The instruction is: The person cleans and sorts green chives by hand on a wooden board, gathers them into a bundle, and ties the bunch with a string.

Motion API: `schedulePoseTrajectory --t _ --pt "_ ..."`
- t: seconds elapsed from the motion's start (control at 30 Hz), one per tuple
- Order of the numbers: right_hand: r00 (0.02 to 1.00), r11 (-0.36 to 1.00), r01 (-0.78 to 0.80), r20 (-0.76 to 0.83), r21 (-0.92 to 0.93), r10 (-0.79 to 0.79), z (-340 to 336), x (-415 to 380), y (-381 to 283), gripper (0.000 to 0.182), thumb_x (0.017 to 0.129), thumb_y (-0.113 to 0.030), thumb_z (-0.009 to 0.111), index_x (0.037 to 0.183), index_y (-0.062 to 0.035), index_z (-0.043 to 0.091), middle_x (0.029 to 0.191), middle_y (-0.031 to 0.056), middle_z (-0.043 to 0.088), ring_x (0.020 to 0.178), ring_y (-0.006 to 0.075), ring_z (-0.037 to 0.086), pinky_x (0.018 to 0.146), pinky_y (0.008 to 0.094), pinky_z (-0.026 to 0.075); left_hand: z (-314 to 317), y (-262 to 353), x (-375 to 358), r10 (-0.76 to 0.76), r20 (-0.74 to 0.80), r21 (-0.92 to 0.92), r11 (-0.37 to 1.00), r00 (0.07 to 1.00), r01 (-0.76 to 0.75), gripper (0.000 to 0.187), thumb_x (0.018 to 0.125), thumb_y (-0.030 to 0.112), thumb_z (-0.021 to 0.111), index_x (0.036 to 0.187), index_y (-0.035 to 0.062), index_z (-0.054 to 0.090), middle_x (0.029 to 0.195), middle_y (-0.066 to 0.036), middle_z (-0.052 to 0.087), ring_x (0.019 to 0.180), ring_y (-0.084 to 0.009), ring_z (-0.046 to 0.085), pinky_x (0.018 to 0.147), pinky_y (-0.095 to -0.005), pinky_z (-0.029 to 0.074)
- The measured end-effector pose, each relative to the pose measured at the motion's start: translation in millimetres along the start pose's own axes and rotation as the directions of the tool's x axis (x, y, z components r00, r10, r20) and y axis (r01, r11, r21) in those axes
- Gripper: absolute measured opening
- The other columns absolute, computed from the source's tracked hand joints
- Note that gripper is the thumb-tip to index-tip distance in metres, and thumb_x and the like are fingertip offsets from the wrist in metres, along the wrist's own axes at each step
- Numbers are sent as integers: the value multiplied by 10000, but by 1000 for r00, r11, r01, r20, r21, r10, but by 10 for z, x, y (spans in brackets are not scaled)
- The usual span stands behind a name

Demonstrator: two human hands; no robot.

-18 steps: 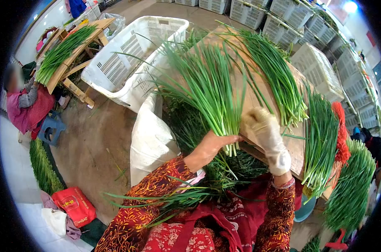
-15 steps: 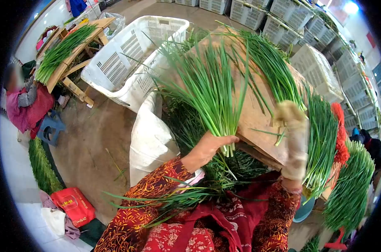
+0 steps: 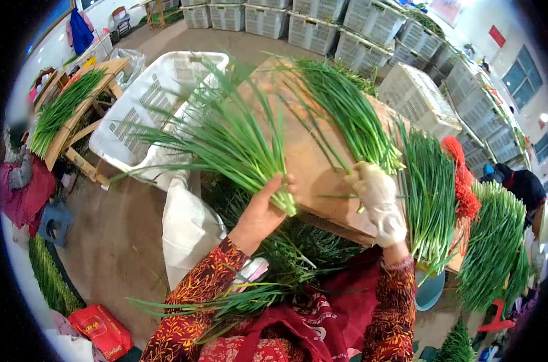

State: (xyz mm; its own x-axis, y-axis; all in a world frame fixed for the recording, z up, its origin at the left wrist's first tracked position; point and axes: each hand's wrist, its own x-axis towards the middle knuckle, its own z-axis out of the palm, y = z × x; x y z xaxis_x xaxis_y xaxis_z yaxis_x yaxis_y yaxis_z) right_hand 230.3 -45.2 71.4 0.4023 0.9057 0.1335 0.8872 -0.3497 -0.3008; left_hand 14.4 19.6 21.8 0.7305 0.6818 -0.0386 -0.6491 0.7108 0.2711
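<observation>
My bare left hand [image 3: 261, 212] is wrapped round the white lower ends of a fanned bunch of green stalks [image 3: 238, 142], whose leaves spread up and to the left. On my right hand [image 3: 376, 196] is a pale glove. Its fingers are closed at the lower end of a few loose stalks on the wooden board [image 3: 307, 175], beside a larger pile of stalks [image 3: 346, 105]. Whether the fingers pinch those stalks is partly hidden by the glove. More stalks [image 3: 430, 202] lie to the right of that hand, next to red ties [image 3: 464, 181].
A white crate [image 3: 126, 120] and a white sack [image 3: 186, 226] stand left of the board. Loose greens [image 3: 298, 253] lie below it. Another person [image 3: 23, 187] sits at far left; a second [image 3: 521, 187] is at right. Stacked crates [image 3: 313, 33] line the back.
My left hand has moved left with the bunch, which now tilts further left. My gloved right hand has moved left onto the board beside loose stalks. The whole view has shifted.
</observation>
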Motion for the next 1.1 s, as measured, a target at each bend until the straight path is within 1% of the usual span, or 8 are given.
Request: schedulePoseTrajectory --t 0.13,0.2,0.33,0.37,0.43,0.5,0.77,1.1 --pt "922 888 331 309 -320 -233 420 -24 125 218 781 -244 568 940 -101 606 867 115 606 786 255 596 670 354 473 90 133 33 4 85 -64 998 996 2 376 862 151 547 1210 101 413 821 17 472 745 -95 460 670 -267 410" --pt "761 899 438 525 15 -380 125 -326 -417 193 782 -226 561 921 -102 610 882 91 604 800 253 591 676 347 471 172 231 72 110 60 3 994 992 -110 338 863 144 543 1183 104 439 841 11 495 732 -96 479 661 -278 435" --pt "632 772 399 461 495 -622 -136 -371 -374 210 811 -234 557 945 -82 612 909 86 613 825 258 587 731 335 468 333 284 169 247 13 181 952 969 -246 340 866 154 542 1183 90 439 863 6 518 743 -89 505 706 -293 464" --pt "672 672 615 171 411 -720 13 -234 -79 233 822 -245 553 974 -79 611 940 84 610 863 249 573 760 322 456 302 252 176 247 10 178 953 969 -244 340 866 154 542 1183 90 439 863 6 518 743 -89 505 706 -293 464" --pt "963 922 268 -62 281 -261 -90 0 94 189 816 -208 567 932 -66 613 835 99 626 732 236 599 667 317 470 188 162 242 102 70 102 989 992 -109 342 871 166 537 1183 72 435 861 9 521 745 -87 515 720 -293 473" --pt "982 992 70 -180 104 -51 -207 225 181 169 801 -199 590 921 -83 616 764 101 631 638 215 609 594 319 474 75 62 255 4 82 113 993 997 -13 354 871 172 537 1188 56 431 845 19 512 740 -92 511 717 -290 480" --pt "976 960 -60 -218 -275 -1 -97 661 639 183 745 -248 628 821 -81 639 789 121 625 739 284 608 645 371 468 -120 -253 176 -111 -173 217 965 979 148 269 858 148 554 1094 54 468 823 -3 511 729 -103 511 683 -287 484" --pt "978 854 -49 -147 518 145 -263 254 207 202 769 -198 639 880 -29 627 651 35 565 565 90 503 537 254 431 97 -282 200 -45 -86 200 978 995 61 223 849 110 559 1054 46 503 894 -28 556 734 -113 533 661 -295 489"
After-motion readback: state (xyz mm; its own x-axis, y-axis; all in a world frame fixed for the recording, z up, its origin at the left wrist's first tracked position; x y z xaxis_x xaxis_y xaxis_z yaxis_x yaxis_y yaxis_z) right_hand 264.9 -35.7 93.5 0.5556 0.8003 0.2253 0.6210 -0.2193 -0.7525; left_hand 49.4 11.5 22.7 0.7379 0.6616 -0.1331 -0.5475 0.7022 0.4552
